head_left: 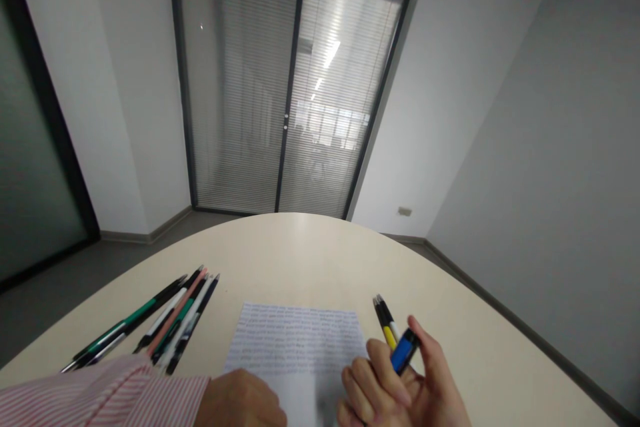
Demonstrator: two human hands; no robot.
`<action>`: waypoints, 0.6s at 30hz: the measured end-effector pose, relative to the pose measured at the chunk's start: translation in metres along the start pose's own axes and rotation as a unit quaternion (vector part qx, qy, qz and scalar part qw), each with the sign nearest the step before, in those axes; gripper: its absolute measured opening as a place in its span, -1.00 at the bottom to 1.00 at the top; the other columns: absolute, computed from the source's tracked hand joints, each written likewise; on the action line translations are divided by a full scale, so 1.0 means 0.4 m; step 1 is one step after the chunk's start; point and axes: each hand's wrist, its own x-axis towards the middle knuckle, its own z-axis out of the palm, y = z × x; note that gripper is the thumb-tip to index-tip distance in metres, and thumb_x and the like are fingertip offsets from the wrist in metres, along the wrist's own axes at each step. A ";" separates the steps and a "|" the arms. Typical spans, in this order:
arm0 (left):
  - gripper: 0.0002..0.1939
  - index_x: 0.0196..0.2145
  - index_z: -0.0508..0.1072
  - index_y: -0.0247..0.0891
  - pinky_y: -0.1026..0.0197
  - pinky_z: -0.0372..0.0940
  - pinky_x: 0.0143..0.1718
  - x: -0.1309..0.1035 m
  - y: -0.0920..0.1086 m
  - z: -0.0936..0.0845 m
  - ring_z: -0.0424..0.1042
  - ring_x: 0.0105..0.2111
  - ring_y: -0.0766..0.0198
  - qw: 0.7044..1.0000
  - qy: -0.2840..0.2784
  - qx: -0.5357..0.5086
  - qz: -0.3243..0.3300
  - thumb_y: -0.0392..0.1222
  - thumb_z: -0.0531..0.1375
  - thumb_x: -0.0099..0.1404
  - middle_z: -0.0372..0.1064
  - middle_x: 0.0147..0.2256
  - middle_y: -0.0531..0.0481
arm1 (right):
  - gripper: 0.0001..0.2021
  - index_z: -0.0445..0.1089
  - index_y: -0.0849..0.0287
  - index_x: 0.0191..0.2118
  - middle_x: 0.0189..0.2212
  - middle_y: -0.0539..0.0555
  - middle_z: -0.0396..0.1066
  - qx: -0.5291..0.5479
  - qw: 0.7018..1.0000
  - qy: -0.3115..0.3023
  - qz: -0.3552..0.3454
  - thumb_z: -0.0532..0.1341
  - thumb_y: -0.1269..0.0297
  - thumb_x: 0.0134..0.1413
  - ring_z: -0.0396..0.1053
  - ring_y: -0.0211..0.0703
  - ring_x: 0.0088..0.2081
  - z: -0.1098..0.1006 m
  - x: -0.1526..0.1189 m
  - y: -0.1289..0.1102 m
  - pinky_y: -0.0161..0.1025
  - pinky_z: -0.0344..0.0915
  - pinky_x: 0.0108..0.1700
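Two hands sit at the near edge of the table (310,247). The right hand (400,387) is curled, pinching a blue pen (404,351) between thumb and forefinger, its barrel slanting up past the knuckles. Just beyond that hand two more pens (385,320) lie side by side on the table, one with a yellow grip. The left hand (240,400), in a red-striped sleeve (100,390), rests on the near edge of a written sheet (300,340); its fingers are out of view, so I cannot tell whether they are spread or closed. Beyond the sleeve, well left of the sheet, a bunch of pens (160,320) lies fanned out.
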 end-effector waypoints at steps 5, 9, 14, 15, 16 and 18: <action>-0.46 -0.73 0.20 -0.21 0.24 -0.11 -0.79 0.005 0.001 -0.004 0.06 -0.77 0.38 1.000 -0.003 -0.001 0.002 -0.10 0.04 0.42 0.10 -0.77 0.13 | -0.40 0.29 0.14 -0.67 -0.71 -0.12 0.02 -0.009 0.999 0.008 -0.042 0.13 -0.36 -0.05 -0.07 -0.31 -0.63 0.014 0.005 -0.001 -0.32 0.14 -0.54; -0.46 -0.72 0.22 -0.22 0.25 -0.11 -0.77 0.008 0.008 -0.032 0.09 -0.76 0.38 1.000 -0.006 -0.001 0.001 -0.09 0.02 0.43 0.10 -0.75 0.14 | -0.54 0.46 0.17 -0.56 -0.57 -0.10 0.18 -0.014 0.993 0.067 -0.099 0.32 -0.20 -0.12 0.05 -0.38 -0.57 0.044 -0.002 -0.009 -0.43 0.20 -0.53; -0.47 -0.71 0.21 -0.23 0.26 -0.07 -0.75 0.019 0.020 -0.073 0.10 -0.73 0.38 1.000 -0.005 -0.003 -0.002 -0.13 0.03 0.44 0.11 -0.72 0.14 | -0.58 0.53 0.20 -0.44 -0.64 -0.14 0.18 -0.090 0.962 0.187 -0.175 0.36 -0.13 -0.11 0.08 -0.43 -0.61 0.044 -0.027 -0.037 -0.38 0.33 -0.41; -0.45 -0.71 0.20 -0.23 0.26 -0.07 -0.75 0.025 0.025 -0.082 0.08 -0.73 0.38 1.000 -0.005 -0.005 0.001 -0.13 -0.01 0.46 0.10 -0.72 0.14 | -0.60 0.54 0.20 -0.40 -0.66 -0.14 0.20 -0.119 0.953 0.203 -0.192 0.35 -0.11 -0.07 0.10 -0.42 -0.61 0.037 -0.035 -0.047 -0.41 0.31 -0.42; -0.41 -0.72 0.18 -0.23 0.25 -0.10 -0.75 0.031 0.031 -0.091 0.04 -0.74 0.38 1.000 0.000 -0.004 0.003 -0.13 -0.08 0.49 0.06 -0.73 0.13 | -0.62 0.55 0.19 -0.38 -0.67 -0.12 0.23 -0.153 0.941 0.218 -0.209 0.34 -0.09 -0.05 0.16 -0.40 -0.60 0.028 -0.043 -0.060 -0.44 0.29 -0.44; -0.32 -0.76 0.12 -0.23 0.21 -0.17 -0.76 0.046 0.047 -0.110 -0.05 -0.77 0.37 1.000 0.020 0.001 0.008 -0.11 -0.28 0.52 -0.03 -0.76 0.12 | -0.70 0.55 0.16 -0.39 -0.58 -0.05 0.39 -0.232 0.906 0.263 -0.237 0.39 0.00 -0.08 0.29 -0.32 -0.48 0.002 -0.062 -0.090 -0.45 0.32 -0.37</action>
